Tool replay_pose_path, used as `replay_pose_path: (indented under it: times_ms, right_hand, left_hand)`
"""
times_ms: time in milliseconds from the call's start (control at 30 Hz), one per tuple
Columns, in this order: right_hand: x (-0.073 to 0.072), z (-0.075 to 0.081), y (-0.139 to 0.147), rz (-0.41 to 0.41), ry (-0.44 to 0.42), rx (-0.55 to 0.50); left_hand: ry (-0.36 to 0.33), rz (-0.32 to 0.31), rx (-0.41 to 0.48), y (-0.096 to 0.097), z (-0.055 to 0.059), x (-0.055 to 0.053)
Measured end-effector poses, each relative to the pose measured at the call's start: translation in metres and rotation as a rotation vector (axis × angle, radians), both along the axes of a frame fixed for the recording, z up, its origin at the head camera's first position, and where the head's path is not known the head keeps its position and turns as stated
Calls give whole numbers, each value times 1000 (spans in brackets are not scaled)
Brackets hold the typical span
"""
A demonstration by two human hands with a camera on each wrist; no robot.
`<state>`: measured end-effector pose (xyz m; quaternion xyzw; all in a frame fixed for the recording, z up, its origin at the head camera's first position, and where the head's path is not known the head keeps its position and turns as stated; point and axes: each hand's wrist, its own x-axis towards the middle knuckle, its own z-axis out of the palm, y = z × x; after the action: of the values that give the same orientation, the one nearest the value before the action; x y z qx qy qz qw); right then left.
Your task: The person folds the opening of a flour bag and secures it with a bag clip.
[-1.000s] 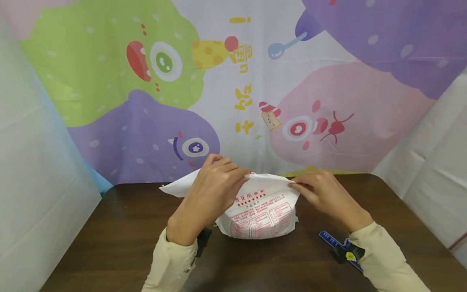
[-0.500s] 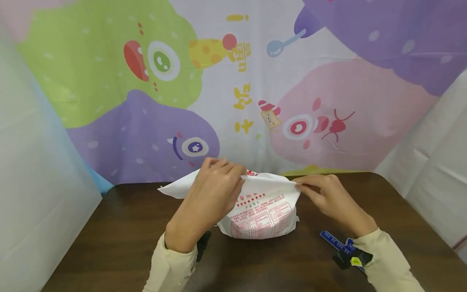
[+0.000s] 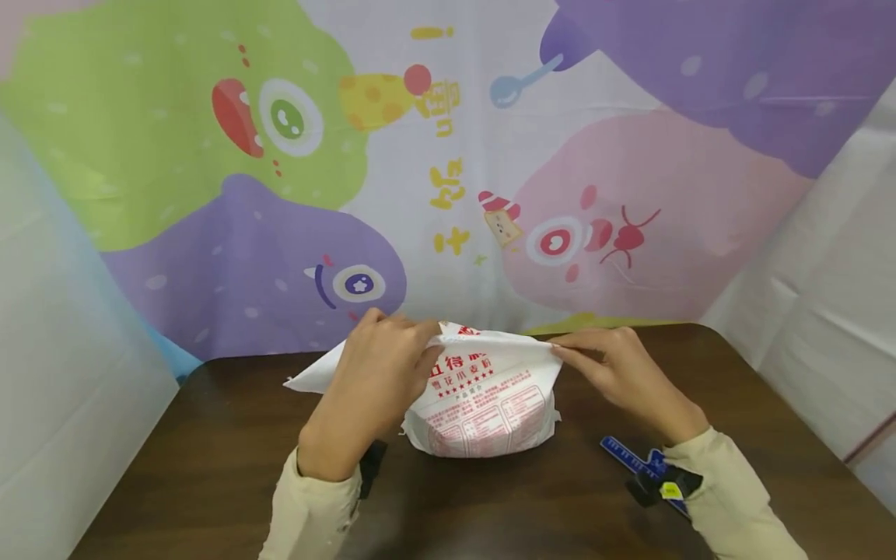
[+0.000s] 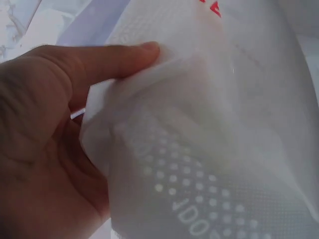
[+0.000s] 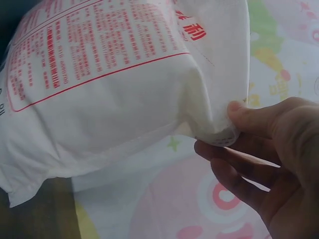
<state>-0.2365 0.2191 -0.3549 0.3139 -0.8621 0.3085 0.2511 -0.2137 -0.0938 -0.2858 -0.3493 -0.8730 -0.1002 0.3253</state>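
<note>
A white flour bag (image 3: 483,412) with red printing stands on the table, its lower part full and its upper part pulled up flat. My left hand (image 3: 381,373) grips the bag's upper edge left of the middle, and a loose white corner sticks out beyond it. In the left wrist view the thumb of the left hand (image 4: 114,62) presses on the thin white material while the fingers go behind it. My right hand (image 3: 623,369) pinches the top right corner. Up close in the right wrist view, thumb and fingertips of the right hand (image 5: 294,132) hold the bag's folded corner.
A flat blue strip-like object (image 3: 623,453) with pale marks lies on the dark wooden table (image 3: 210,467), partly hidden by the black camera (image 3: 647,488) on the right wrist. A cartoon-printed cloth (image 3: 448,155) hangs behind the table, with white cloth at both sides.
My left hand has slid left along the bag's upper edge, uncovering more red print. The right hand keeps its pinch on the corner. The head view has shifted slightly.
</note>
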Motion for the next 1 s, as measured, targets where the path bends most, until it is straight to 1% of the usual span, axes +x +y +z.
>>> replay_pose_path:
  times_ms: [133, 200, 367, 433, 567, 667, 733, 867, 1000]
  right_hand:
    - [1, 1, -2, 0, 19, -7]
    - [1, 1, -2, -2, 25, -14]
    - [1, 2, -2, -12, 34, -17]
    - [1, 2, -2, -14, 30, -17]
    - [1, 2, -2, -35, 13, -11]
    - [3, 4, -4, -66, -4, 20]
    - [5, 7, -5, -75, -13, 44]
    - [9, 12, -8, -76, -9, 76]
    - [13, 15, -7, -96, 18, 69]
  left_hand:
    - [-16, -39, 6, -7, 0, -3]
    - [-23, -39, 15, -10, 1, -4]
    - [-79, 18, 34, -10, 3, -3]
    - [-93, 30, 34, -8, 3, -2]
    - [-80, 10, 24, -7, 2, 1]
    - [-74, -5, 13, -8, 2, 3]
    - [-72, -4, 8, -8, 2, 4]
    - [-70, 0, 4, -9, 4, 4]
    - [-80, -12, -13, -8, 6, 4]
